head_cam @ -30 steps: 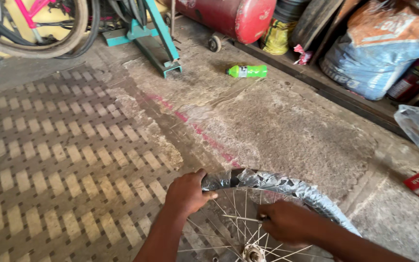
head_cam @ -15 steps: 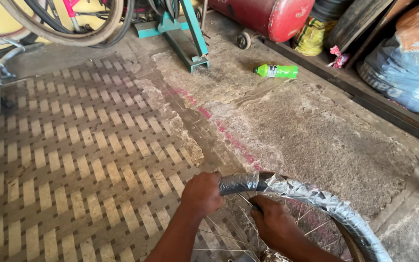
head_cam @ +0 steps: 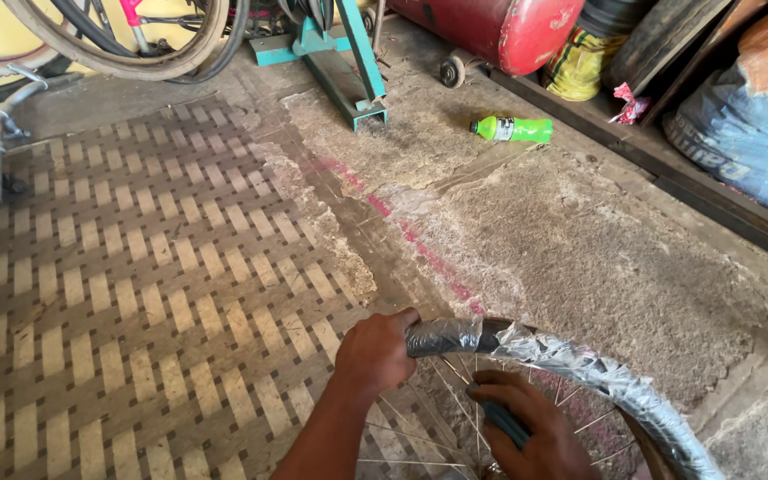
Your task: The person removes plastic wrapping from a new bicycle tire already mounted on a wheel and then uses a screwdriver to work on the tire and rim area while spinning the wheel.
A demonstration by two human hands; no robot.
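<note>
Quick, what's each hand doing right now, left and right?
Left hand: closed around the plastic-wrapped tyre at the wheel's top.
Right hand: closed on a dark tool inside the rim, among the spokes.

Tyre: black, wrapped in clear glossy film. Floor mat: brown-and-cream basket-weave check. Bottle was bright green; tank red.

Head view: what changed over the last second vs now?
The camera swung left, so the green bottle drifted right in frame. The left hand kept its grip on the plastic-wrapped tyre at the wheel's top; the right hand now grips a dark tool among the spokes. Bottle, red tank and floor stayed put.
</note>
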